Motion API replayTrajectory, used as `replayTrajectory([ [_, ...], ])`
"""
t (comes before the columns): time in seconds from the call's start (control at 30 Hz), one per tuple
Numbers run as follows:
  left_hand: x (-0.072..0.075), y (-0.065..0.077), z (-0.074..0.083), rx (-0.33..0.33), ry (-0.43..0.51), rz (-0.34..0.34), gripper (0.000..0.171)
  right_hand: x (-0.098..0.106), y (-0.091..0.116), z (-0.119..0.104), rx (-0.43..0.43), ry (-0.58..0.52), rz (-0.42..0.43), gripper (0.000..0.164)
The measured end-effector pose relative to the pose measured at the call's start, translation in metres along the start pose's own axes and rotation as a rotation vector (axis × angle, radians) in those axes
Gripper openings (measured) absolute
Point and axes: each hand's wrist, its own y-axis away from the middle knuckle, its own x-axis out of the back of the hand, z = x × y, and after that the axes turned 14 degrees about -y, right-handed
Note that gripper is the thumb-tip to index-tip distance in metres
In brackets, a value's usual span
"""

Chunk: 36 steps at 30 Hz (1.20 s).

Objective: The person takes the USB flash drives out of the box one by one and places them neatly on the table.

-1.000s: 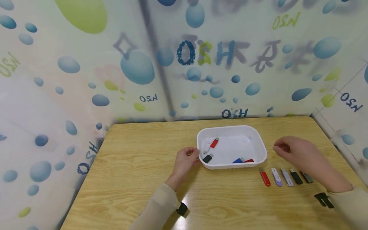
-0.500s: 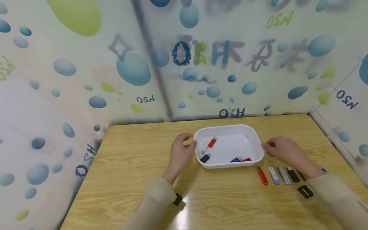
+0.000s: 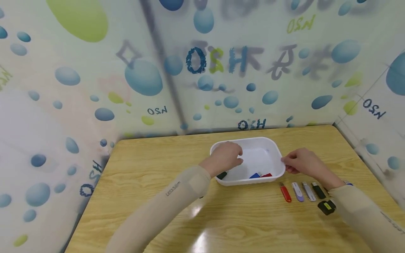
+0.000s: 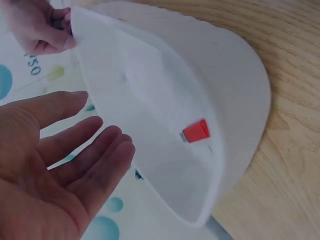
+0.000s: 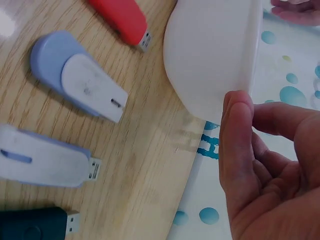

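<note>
In the head view my left hand [image 3: 226, 154] hovers over the left part of a white plastic tray [image 3: 259, 154], fingers loosely spread and holding nothing. My right hand [image 3: 302, 162] pinches the tray's right rim between thumb and fingers. Inside lie a blue USB stick [image 3: 254, 175], a dark red USB stick [image 3: 267, 175] and a black USB stick [image 3: 222, 175] partly behind my left wrist. The left wrist view shows another, bright red USB stick [image 4: 196, 131] in the tray, hidden by my left hand in the head view.
Right of the tray, a row on the wooden table [image 3: 152, 168] holds a red USB stick [image 3: 285, 193], a white-and-lilac one [image 3: 297, 192], a silver one [image 3: 309, 192] and a black one [image 3: 318, 190]. My right forearm covers others. A patterned wall [image 3: 177, 88] stands behind.
My left hand has left the tray's left rim and moved right, over its inside. My right hand has come left to the tray's right rim and pinches it.
</note>
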Motion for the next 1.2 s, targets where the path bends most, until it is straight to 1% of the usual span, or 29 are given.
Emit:
replayTrajectory([
  [0.07,-0.002,-0.008,0.005,-0.007,0.006,-0.031,0.026,-0.001,-0.001,0.0,-0.002,-0.011,-0.007,0.027],
  [0.17,-0.006,-0.017,0.014,-0.018,-0.01,-0.079,0.021,-0.003,-0.003,0.0,-0.001,-0.023,-0.015,0.026],
  [0.3,-0.015,-0.025,0.026,-0.041,-0.065,-0.13,0.015,-0.005,-0.004,-0.002,0.003,-0.024,-0.023,0.024],
  [0.43,-0.023,-0.029,0.035,-0.058,-0.071,-0.164,0.016,-0.007,-0.004,-0.005,0.001,-0.014,-0.022,0.023],
  [0.57,-0.028,-0.032,0.041,-0.056,-0.061,-0.175,0.022,-0.008,-0.003,-0.007,0.006,-0.005,-0.022,0.023],
  [0.63,-0.029,-0.034,0.043,-0.047,-0.04,-0.177,0.024,-0.008,-0.003,-0.008,0.005,-0.004,-0.025,0.023],
  [0.8,-0.035,-0.039,0.048,-0.06,-0.007,-0.189,0.021,-0.007,0.0,-0.009,-0.007,0.006,-0.023,0.024],
  [0.9,-0.037,-0.04,0.05,-0.064,-0.02,-0.198,0.019,-0.006,0.001,-0.009,-0.001,0.013,-0.017,0.024],
  [1.03,-0.039,-0.042,0.051,-0.059,-0.042,-0.191,0.021,-0.006,0.001,-0.009,0.006,0.02,-0.01,0.023],
  [1.13,-0.041,-0.043,0.052,-0.071,-0.056,-0.18,0.023,-0.005,0.001,-0.009,0.007,0.026,-0.006,0.023],
  [1.2,-0.043,-0.044,0.052,-0.076,-0.047,-0.182,0.022,-0.005,0.001,-0.008,0.003,0.028,-0.004,0.024],
])
